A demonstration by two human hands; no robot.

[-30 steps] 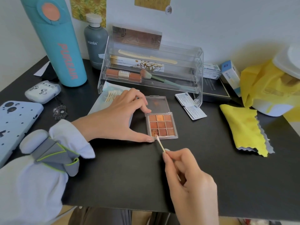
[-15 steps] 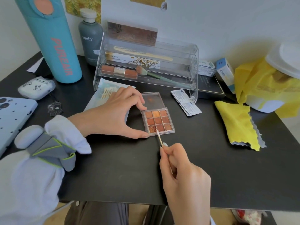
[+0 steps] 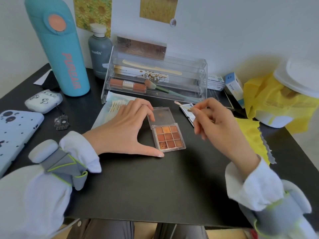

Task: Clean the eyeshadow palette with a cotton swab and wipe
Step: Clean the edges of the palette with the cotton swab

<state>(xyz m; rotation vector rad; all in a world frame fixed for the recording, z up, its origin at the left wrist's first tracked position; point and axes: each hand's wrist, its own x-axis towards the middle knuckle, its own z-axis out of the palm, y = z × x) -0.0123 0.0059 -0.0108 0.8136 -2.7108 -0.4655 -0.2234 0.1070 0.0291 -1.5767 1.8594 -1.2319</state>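
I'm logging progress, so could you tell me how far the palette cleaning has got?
Done: the eyeshadow palette lies open. In hand: left hand steadies it; right hand holds the cotton swab lifted off the pans. Left: the wipe packet is untouched.

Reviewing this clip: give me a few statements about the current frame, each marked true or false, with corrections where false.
1. The palette lies open on the table. True.
2. The right hand is empty. False: it pinches a swab.
3. The swab tip touches a pan of the palette. False: the tip is raised, up and to the right of the palette, apart from it.
4. The left hand steadies the palette, thumb at its near corner and a finger on the lid. True.
5. A yellow cloth lies right of the right hand. True.
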